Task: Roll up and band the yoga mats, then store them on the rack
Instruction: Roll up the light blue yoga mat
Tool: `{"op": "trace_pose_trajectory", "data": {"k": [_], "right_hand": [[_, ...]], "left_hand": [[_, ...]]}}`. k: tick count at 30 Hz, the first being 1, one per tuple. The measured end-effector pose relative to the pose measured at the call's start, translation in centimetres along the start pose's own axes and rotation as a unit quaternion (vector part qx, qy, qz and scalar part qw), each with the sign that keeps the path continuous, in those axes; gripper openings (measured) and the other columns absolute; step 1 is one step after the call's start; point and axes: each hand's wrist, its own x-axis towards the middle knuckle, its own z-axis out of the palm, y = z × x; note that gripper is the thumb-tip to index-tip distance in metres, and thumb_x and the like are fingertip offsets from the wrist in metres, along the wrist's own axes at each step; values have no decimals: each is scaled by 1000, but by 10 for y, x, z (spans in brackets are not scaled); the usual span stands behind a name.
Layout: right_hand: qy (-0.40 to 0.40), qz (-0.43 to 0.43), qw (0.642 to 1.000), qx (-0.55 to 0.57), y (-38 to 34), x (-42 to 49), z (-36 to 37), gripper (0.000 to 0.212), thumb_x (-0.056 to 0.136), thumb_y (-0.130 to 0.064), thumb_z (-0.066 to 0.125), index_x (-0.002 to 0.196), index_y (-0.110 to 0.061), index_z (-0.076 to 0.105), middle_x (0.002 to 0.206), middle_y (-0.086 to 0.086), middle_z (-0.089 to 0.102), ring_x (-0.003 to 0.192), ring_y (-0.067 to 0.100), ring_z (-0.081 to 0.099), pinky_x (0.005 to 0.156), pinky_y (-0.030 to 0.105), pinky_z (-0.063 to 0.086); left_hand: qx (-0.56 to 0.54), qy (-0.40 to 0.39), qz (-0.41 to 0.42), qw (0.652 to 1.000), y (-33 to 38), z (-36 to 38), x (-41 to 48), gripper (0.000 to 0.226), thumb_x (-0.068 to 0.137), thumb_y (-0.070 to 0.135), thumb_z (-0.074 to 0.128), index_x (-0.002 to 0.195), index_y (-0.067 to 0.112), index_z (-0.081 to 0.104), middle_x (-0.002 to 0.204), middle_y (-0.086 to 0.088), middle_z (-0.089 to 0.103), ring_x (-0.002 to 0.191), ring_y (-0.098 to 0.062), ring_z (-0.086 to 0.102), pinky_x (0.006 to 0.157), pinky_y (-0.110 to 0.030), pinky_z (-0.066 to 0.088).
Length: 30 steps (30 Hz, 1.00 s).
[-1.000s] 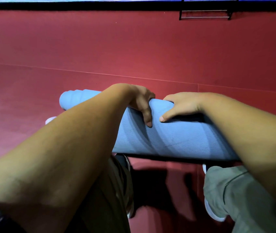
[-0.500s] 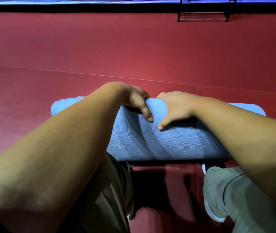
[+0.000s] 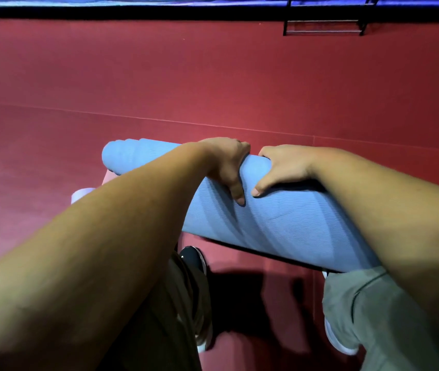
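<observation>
A rolled light-blue foam yoga mat (image 3: 280,223) with a fine ribbed surface is held in the air above the dark-red padded floor (image 3: 213,89), in front of the person's knees. It lies slantwise across the view: its left end sits farther away and shows the layers stepped out a little, and its right end runs nearer and is hidden behind the right forearm. The mat's dark shadow falls on the floor below it.

Both hands hold the roll near its middle, just beside one another with a narrow gap between them. The left hand (image 3: 226,164) has its fingers curled over the top and far side of the roll, thumb pressed down on the near face, so its grip is closed around the mat. The right hand (image 3: 282,167) mirrors it, fingers hooked over the top and thumb on the near face, its grip likewise closed around the mat. The two thumb tips point towards each other, close but apart.

Below the mat are the person's olive-grey trousers (image 3: 373,317), a dark shoe (image 3: 190,257) under the left leg and the edge of a white shoe (image 3: 339,341) under the right. A pale rounded shape (image 3: 82,194) peeks out beside the left forearm; what it is cannot be told.

Far off at the upper right, a black metal wire rack (image 3: 322,25) stands against the blue wall band (image 3: 132,0), well apart from the mat.
</observation>
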Motion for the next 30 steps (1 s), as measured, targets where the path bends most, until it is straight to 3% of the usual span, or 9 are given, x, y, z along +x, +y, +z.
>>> {"op": "trace_pose_trajectory", "data": {"k": [2,4,7,11,15,20,25,30], "right_hand": [[-1,-11,1000,-1,0,2,-1,98,60,-75,88,139,-31,49,129,-8,63,110,16,63,97,41,53],[-3,-29,999,-36,-2,4,0,119,56,-75,91,152,-29,38,144,-5,54,126,21,57,107,43,48],[11,-38,992,-123,-7,4,9,135,40,-83,89,149,-31,30,144,-5,46,129,28,51,104,51,48],[62,-46,988,-133,-12,5,15,121,37,-83,85,135,-27,41,132,-4,56,117,28,59,91,45,52],[50,-50,995,-77,-9,5,11,101,42,-78,89,122,-30,51,114,-7,63,98,19,61,86,42,55],[25,-37,999,-8,-1,-1,2,83,52,-65,95,122,-37,61,112,-13,68,101,14,66,90,38,57],[12,-25,998,50,3,-6,-7,65,56,-61,95,109,-36,67,103,-15,73,95,11,70,85,36,57],[-7,-18,997,79,7,-10,-8,65,56,-57,97,110,-35,69,102,-14,76,93,12,73,89,41,61]], "left_hand": [[-23,-7,-7,1000,-4,-3,0,105,32,75,95,119,31,57,109,10,66,99,-19,64,91,-42,57],[-51,-18,-13,998,-9,-7,1,95,37,71,98,116,33,61,107,12,68,99,-18,66,92,-41,58],[-96,-34,-32,994,-20,-9,-1,86,36,68,99,109,35,67,107,13,72,99,-16,69,93,-43,60],[-131,-61,-50,988,-27,-10,-5,83,37,63,102,107,35,70,107,14,75,99,-17,72,94,-44,61],[-128,-74,-50,988,-22,-12,-8,84,42,65,100,115,36,69,111,13,73,102,-17,71,97,-44,60],[-36,-47,-21,998,-12,-10,-7,105,53,75,92,140,31,53,130,5,63,113,-23,62,103,-47,54],[91,-5,-5,996,-6,-3,-13,148,37,88,88,159,30,29,157,2,44,144,-30,43,120,-56,36],[56,20,-3,998,-5,-6,-11,128,32,86,87,139,29,46,130,4,59,118,-26,59,99,-47,54]]}}
